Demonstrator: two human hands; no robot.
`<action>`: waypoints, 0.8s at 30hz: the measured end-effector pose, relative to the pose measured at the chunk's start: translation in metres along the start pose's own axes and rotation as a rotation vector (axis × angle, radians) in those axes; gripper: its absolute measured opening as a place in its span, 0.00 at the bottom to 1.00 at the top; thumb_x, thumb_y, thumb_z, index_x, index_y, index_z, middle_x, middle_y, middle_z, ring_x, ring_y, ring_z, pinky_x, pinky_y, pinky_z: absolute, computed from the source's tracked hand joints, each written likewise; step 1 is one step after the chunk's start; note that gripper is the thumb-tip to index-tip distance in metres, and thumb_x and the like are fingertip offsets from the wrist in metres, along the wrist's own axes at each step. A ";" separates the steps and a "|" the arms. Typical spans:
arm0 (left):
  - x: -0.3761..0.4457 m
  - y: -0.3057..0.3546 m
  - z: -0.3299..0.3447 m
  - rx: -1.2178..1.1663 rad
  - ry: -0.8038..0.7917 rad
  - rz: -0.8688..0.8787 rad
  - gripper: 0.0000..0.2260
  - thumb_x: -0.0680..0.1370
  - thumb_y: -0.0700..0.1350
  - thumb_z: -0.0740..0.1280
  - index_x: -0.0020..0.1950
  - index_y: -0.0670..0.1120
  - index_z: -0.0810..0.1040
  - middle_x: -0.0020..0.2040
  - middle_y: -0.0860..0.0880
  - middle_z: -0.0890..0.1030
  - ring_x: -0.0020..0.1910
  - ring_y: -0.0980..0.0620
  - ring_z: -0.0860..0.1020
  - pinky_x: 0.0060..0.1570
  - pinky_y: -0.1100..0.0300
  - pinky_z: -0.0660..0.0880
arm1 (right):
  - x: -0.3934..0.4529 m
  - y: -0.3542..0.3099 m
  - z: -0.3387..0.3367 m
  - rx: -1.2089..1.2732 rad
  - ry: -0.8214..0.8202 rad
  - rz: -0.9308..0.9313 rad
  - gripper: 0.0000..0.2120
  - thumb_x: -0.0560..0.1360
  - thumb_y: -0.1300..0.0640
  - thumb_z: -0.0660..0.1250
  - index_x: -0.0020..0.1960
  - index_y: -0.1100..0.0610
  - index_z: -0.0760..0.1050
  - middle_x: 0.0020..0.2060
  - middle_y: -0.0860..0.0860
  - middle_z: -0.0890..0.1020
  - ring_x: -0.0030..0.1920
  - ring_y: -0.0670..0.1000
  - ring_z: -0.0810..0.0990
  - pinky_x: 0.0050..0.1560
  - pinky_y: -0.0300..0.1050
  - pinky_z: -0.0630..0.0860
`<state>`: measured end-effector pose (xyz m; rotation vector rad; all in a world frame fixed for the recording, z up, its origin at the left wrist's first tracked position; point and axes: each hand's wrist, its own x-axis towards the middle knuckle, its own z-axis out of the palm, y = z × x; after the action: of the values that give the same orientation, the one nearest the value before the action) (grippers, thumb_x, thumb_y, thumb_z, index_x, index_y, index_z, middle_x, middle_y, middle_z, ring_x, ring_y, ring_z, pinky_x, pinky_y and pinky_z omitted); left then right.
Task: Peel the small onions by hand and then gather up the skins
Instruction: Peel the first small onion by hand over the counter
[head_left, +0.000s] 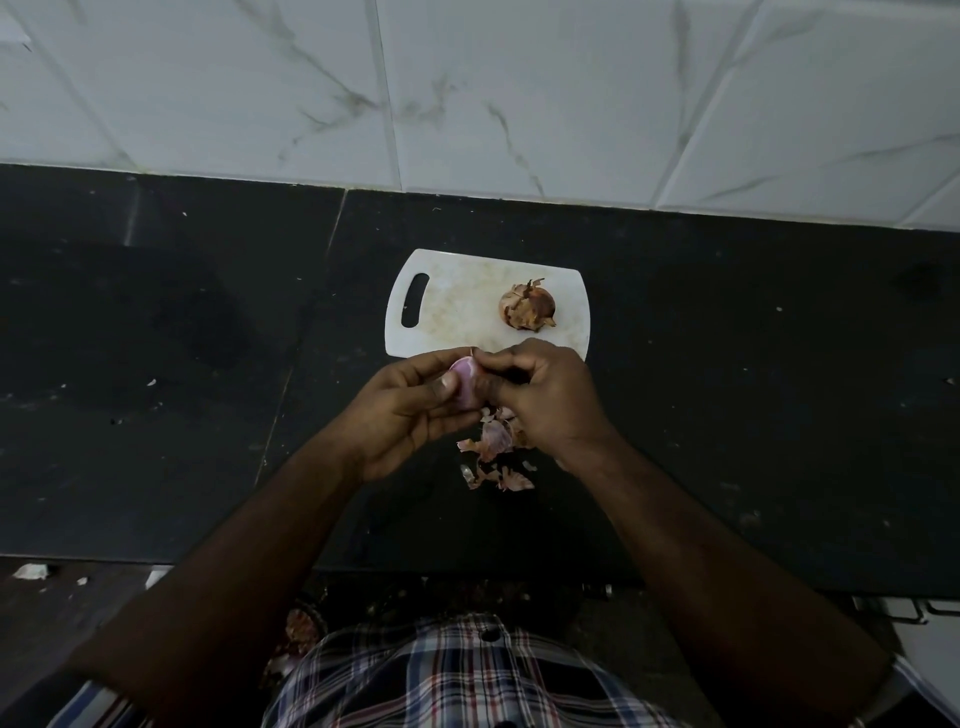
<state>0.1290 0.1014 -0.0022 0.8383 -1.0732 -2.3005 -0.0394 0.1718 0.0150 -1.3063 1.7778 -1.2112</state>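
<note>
Your left hand (410, 410) cradles the half-peeled onion (464, 385) above the bench (208, 364), fingers curled round it so your right hand (540, 395) can pinch at its tip, probably a skin flap. Skins (493, 447) drop below; an unpeeled onion (529, 306) waits on the cutting board (457, 306).

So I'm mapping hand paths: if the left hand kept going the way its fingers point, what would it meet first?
Likely the right hand: the left hand points rightward, holding the onion against it.
</note>
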 end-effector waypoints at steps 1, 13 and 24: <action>0.000 -0.001 -0.001 0.000 0.001 -0.003 0.20 0.78 0.40 0.64 0.69 0.40 0.75 0.60 0.39 0.83 0.56 0.44 0.83 0.53 0.54 0.82 | 0.002 0.001 -0.002 -0.002 0.009 -0.006 0.09 0.72 0.58 0.76 0.51 0.57 0.85 0.41 0.47 0.83 0.45 0.44 0.82 0.49 0.45 0.81; 0.004 -0.001 0.004 -0.042 0.023 -0.016 0.17 0.78 0.46 0.63 0.64 0.41 0.80 0.55 0.40 0.84 0.51 0.46 0.83 0.51 0.56 0.83 | -0.003 -0.002 -0.002 0.054 0.044 -0.093 0.09 0.70 0.61 0.77 0.49 0.54 0.85 0.42 0.41 0.85 0.46 0.39 0.83 0.48 0.32 0.78; 0.003 0.000 0.008 -0.079 0.107 -0.044 0.16 0.82 0.48 0.60 0.61 0.40 0.79 0.50 0.41 0.85 0.43 0.48 0.85 0.43 0.59 0.83 | 0.002 -0.002 -0.009 0.133 0.012 -0.041 0.12 0.71 0.68 0.74 0.49 0.52 0.82 0.42 0.48 0.85 0.46 0.48 0.85 0.50 0.44 0.82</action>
<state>0.1211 0.1037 0.0005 0.9514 -0.9207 -2.2893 -0.0475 0.1725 0.0203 -1.2673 1.6556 -1.3381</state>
